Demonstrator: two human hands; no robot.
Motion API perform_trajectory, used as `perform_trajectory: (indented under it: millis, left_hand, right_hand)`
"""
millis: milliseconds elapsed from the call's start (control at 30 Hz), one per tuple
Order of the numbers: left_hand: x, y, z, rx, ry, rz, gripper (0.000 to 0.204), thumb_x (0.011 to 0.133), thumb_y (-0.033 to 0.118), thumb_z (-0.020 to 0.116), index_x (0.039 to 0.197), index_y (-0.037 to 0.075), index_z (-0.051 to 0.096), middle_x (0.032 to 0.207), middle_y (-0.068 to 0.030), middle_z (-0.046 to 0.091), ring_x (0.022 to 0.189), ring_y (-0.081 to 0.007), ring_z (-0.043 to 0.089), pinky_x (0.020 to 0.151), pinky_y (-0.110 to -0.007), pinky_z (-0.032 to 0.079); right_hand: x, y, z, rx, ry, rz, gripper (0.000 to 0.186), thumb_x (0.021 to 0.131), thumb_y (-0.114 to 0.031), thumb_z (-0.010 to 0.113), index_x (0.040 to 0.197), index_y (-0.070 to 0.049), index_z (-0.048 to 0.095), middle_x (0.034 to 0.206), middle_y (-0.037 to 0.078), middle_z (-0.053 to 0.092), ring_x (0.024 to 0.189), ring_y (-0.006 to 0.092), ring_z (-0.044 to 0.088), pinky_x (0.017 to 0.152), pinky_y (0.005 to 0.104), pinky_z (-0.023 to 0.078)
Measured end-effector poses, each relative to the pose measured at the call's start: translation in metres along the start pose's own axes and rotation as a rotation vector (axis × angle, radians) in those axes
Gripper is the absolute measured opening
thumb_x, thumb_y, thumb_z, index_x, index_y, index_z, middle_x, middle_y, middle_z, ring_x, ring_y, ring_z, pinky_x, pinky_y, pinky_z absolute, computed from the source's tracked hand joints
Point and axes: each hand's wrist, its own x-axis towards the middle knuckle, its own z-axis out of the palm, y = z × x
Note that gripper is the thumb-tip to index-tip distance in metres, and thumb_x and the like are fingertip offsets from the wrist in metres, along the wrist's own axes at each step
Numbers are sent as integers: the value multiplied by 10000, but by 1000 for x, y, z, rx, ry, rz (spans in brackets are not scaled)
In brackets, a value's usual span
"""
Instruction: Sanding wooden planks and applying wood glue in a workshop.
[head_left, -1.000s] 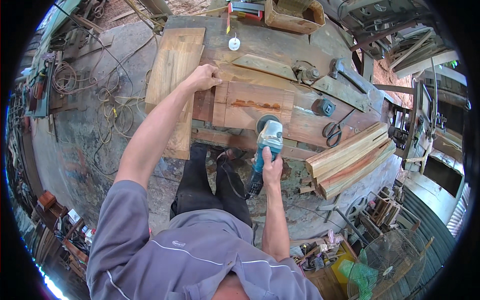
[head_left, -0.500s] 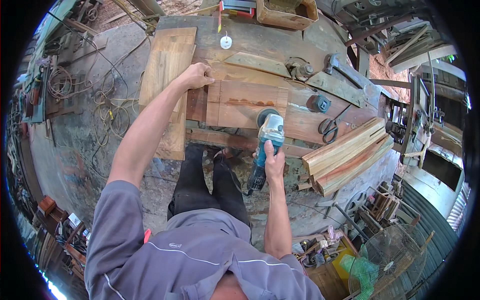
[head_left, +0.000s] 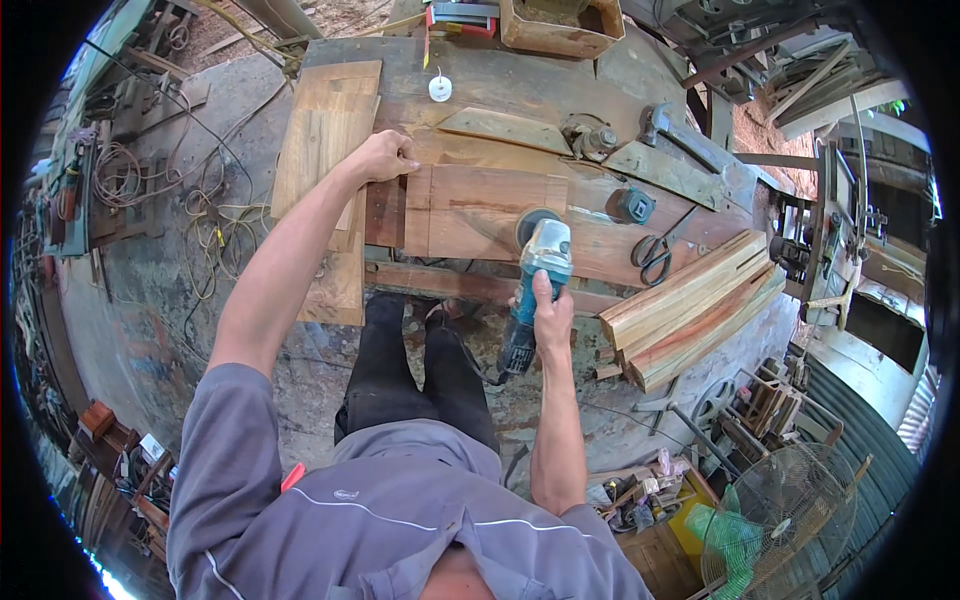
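1. A reddish wooden panel (head_left: pixel 487 212) lies flat on the workbench (head_left: pixel 520 90), close to its near edge and roughly in the middle of its length.
2. A teal angle grinder (head_left: pixel 535 275) sits with its dark round disc on the panel's right end, its body reaching back over the bench's near edge toward the person.
3. The right hand (head_left: pixel 548 318) is wrapped tight around the grinder's body, thumb laid along the top.
4. The left hand (head_left: pixel 385 157) presses down at the panel's upper left corner, fingers curled under and knuckles up; it may also be touching the plank beside it, though the angle makes that hard to tell.
5. To the left of the panel, pale planks (head_left: pixel 325 150) lie across the bench end and hang past its near edge.
6. To the right of the grinder, black-handled scissors (head_left: pixel 655 255) rest on the bench, with a small dark round tool (head_left: pixel 634 205) just above them.
7. A stack of long light boards (head_left: pixel 690 305) lies slanted at the right end of the bench.
8. Farther back sit a white roll of tape (head_left: pixel 440 89) and a wooden box (head_left: pixel 560 25).
9. A green fan (head_left: pixel 790 520) stands on the floor at lower right.
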Motion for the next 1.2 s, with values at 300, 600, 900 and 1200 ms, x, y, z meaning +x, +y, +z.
perform_trajectory:
  millis: [300,600,900,1200]
  left_hand:
    - [5,-3,0,-11,-36,-68,235,823,220,793,886,2,731,838,-171,716,809,-264,694,737,-403,532]
    - [5,-8,2,21,23,43,204,862,211,760,885,14,713,691,-102,613,631,-189,609,563,-397,499]
    - [-74,-21,75,-54,685,187,293,910,92,646,1189,2,636,1067,-229,657,1040,-395,632,894,-473,519]
    - [-127,-5,149,-368,557,-246,230,920,192,686,974,-30,719,968,-210,705,968,-352,684,889,-422,522]
  right_hand:
    - [25,-13,61,-496,-230,-63,758,859,-649,674,1191,31,633,1027,253,724,1001,384,704,894,452,526]
    - [20,-22,51,-401,-236,-3,619,900,-560,690,1116,19,660,892,158,722,810,263,719,751,412,556]
    - [28,-22,8,-114,-85,0,499,993,-495,620,1106,-9,607,815,58,660,665,155,668,583,309,547]
    - [50,-35,86,-584,-274,-116,715,870,-656,639,1096,21,680,900,200,730,884,325,710,817,440,527]
